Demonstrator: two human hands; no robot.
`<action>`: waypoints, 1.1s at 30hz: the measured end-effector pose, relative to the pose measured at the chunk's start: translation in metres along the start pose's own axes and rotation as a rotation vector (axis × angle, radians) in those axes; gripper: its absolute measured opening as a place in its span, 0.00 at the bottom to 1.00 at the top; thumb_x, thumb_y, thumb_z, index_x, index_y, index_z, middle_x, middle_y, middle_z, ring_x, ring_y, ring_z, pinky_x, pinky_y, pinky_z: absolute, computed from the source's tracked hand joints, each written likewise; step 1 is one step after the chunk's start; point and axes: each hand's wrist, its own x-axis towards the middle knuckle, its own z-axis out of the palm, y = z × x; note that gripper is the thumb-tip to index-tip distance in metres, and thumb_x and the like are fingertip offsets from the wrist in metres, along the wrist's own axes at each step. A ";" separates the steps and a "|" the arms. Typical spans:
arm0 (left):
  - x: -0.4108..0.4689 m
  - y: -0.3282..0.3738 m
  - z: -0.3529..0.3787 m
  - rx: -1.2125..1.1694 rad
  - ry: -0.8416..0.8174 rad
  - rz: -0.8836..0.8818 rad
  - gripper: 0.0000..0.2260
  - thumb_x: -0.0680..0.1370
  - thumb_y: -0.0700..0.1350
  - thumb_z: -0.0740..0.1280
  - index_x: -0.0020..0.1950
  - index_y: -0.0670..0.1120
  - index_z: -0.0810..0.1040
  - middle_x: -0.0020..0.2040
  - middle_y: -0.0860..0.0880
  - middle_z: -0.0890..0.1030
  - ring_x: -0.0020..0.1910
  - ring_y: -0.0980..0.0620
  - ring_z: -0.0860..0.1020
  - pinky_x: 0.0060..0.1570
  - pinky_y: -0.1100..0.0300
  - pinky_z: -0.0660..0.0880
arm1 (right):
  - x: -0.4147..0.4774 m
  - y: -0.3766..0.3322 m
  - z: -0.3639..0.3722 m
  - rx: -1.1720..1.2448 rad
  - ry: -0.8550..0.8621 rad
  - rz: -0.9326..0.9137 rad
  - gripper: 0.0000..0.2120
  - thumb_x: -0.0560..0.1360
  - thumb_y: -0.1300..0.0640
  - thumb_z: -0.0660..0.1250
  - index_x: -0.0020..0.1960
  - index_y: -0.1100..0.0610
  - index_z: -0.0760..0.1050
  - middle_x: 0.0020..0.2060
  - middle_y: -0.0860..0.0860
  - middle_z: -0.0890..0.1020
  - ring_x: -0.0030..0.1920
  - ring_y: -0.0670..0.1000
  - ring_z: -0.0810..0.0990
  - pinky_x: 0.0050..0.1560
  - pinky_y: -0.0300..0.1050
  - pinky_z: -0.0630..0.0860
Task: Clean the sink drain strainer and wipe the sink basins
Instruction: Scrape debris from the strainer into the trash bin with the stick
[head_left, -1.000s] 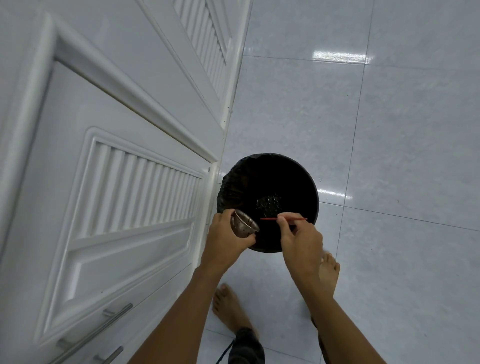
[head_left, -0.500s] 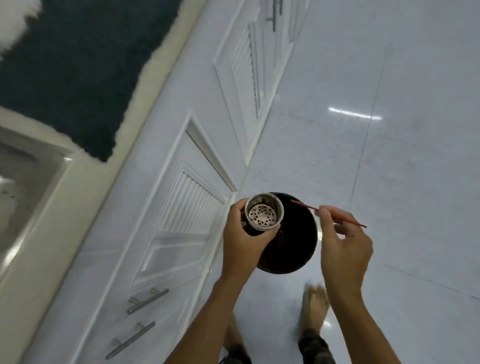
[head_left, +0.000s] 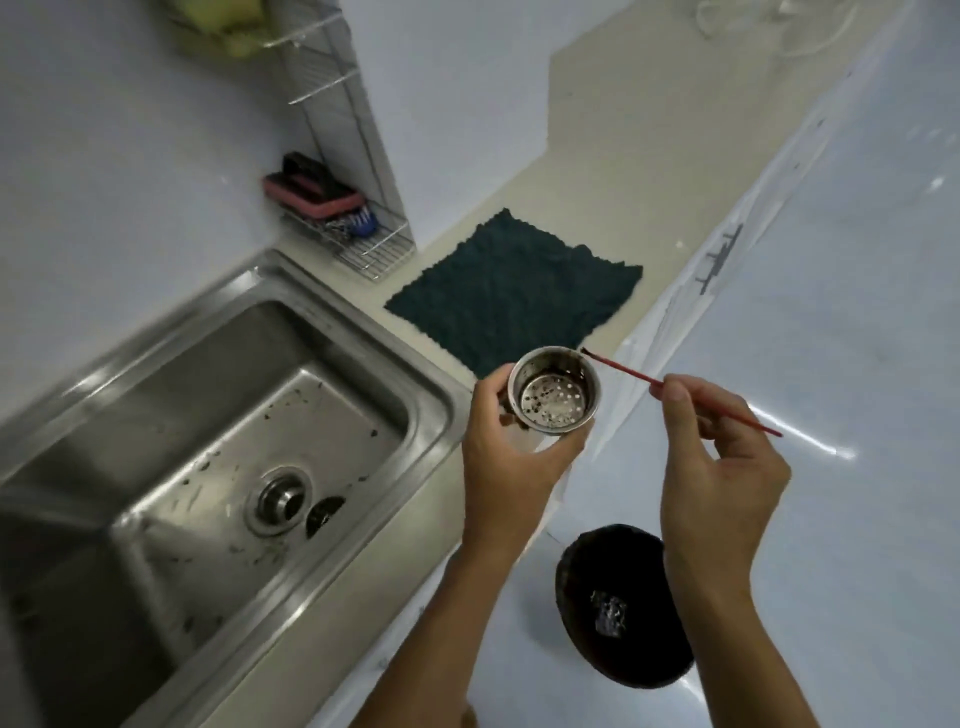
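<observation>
Two bare hands, left hand (head_left: 511, 457) and right hand (head_left: 722, 467), on a bare left forearm (head_left: 441, 639) and right forearm (head_left: 727, 623), uncovered down to the lower edge of the view. Short, plain fingernails on the right thumb and forefinger. Slim wrists, faint creases over the knuckles.

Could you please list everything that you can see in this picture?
strainer: one, steel, above counter edge
stick: one, red, tip by strainer rim
sink: one, steel, left, flecked with debris
drain: one, steel, sink floor
cloth: one, dark green, flat on counter
counter: one, beige, right of sink
rack: one, wire, against wall
brush: one, pink and black, in rack
bin: one, black, on floor
left hand: grips strainer
right hand: pinches stick
</observation>
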 end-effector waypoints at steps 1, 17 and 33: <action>0.004 -0.003 -0.020 0.002 0.016 -0.012 0.31 0.68 0.57 0.82 0.66 0.60 0.73 0.60 0.65 0.79 0.61 0.61 0.78 0.58 0.58 0.80 | -0.010 -0.004 0.018 0.008 -0.040 -0.011 0.04 0.79 0.48 0.69 0.50 0.42 0.82 0.46 0.39 0.85 0.49 0.44 0.82 0.42 0.23 0.73; 0.027 -0.221 -0.335 0.523 0.013 -0.490 0.37 0.65 0.45 0.84 0.69 0.44 0.71 0.67 0.46 0.73 0.64 0.43 0.77 0.65 0.46 0.75 | -0.171 0.020 0.251 -0.074 -0.582 -0.015 0.06 0.79 0.52 0.68 0.53 0.50 0.83 0.45 0.40 0.84 0.46 0.44 0.83 0.46 0.36 0.80; 0.038 -0.288 -0.346 0.677 -0.034 -0.614 0.33 0.64 0.51 0.84 0.63 0.49 0.70 0.62 0.47 0.76 0.61 0.42 0.76 0.64 0.40 0.73 | -0.172 0.038 0.287 -0.240 -0.615 0.011 0.08 0.77 0.49 0.67 0.52 0.49 0.82 0.43 0.43 0.84 0.39 0.49 0.81 0.38 0.45 0.80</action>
